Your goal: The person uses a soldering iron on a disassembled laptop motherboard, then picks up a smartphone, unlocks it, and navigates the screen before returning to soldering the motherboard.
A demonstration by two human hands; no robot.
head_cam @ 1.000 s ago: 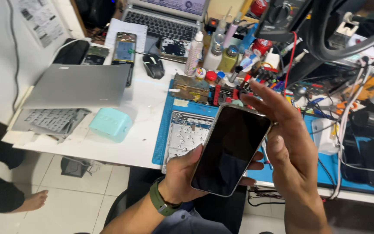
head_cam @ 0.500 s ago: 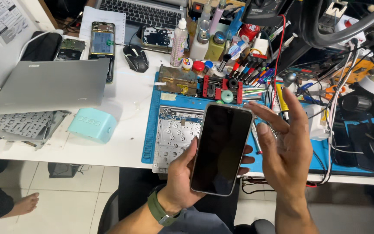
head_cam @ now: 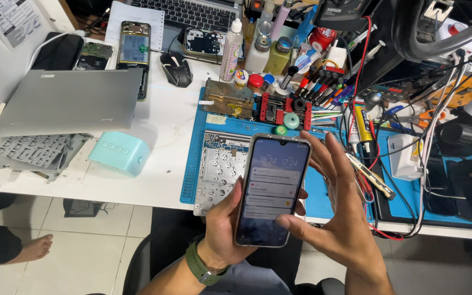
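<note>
Nearest, held upright over the lap: a phone (head_cam: 271, 191), screen lit, long axis running from the wrist up and slightly rightward toward the bench. Gripped by the left hand (head_cam: 226, 226) from behind and below, fingers wrapped round the back, thumb laid along the left edge, green watch strap (head_cam: 199, 266) on the wrist. Just to the right, the right hand (head_cam: 338, 210), nothing in it, fingers spread and loosely curved, thumb tip touching or all but touching the lower right edge of the glass; the remaining fingers rising beside the right edge, apart from it. So the screen lies leftward of the right fingers, with the thumb the closest part. Beyond the phone, on the blue mat (head_cam: 192, 164), a bare keyboard frame (head_cam: 219, 169) partly hidden behind the handset. Farther left, on the white table (head_cam: 165, 120), a small mint-green box (head_cam: 120, 153) and a closed grey laptop (head_cam: 66, 104). Farther back, a red clamp (head_cam: 282, 109), a cluster of bottles (head_cam: 247, 46), a black mouse (head_cam: 177, 70), and two opened phones (head_cam: 135, 46), well apart from both hands.
</note>
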